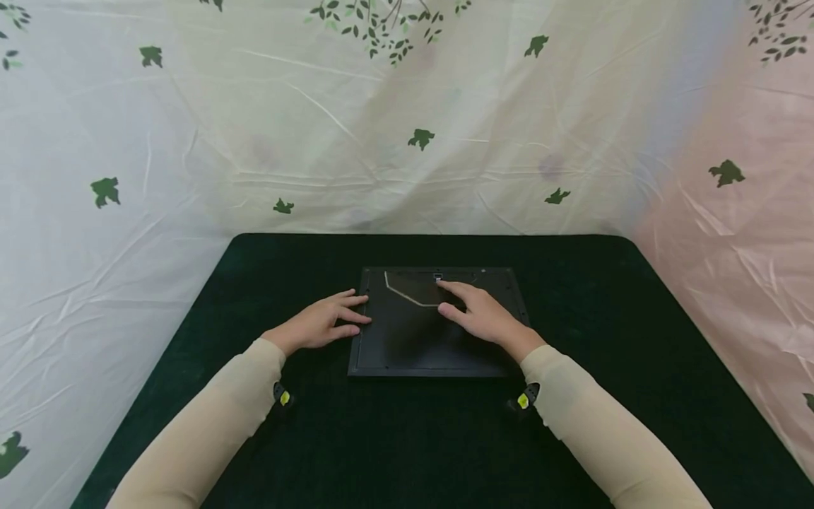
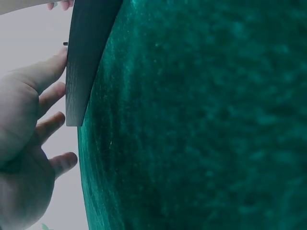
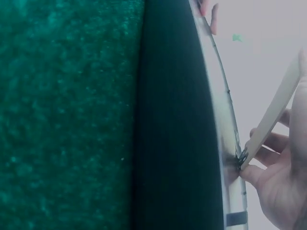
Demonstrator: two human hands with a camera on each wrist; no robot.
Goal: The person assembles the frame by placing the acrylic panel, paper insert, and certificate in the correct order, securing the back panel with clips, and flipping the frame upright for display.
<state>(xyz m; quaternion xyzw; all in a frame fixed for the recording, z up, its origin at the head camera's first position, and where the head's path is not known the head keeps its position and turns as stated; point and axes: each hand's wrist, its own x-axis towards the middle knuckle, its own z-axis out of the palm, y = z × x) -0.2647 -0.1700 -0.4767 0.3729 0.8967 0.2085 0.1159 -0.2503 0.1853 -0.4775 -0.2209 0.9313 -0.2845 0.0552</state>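
A black picture frame lies back side up on the dark green table. Its flat easel stand with a pale edge rises at a slant from the backing in the right wrist view. My left hand rests at the frame's left edge, fingers spread and nearly straight, fingertips on the rim. Over the back, my right hand stretches its index finger to a small metal hinge. The right thumb overlaps the stand's pale edge. In the right wrist view, the stand crosses in front of the right fingers.
Dark green cloth covers the table all round the frame. A pale curtain with leaf and bird prints hangs behind the table and along both sides. Small dark devices are worn at both wrists.
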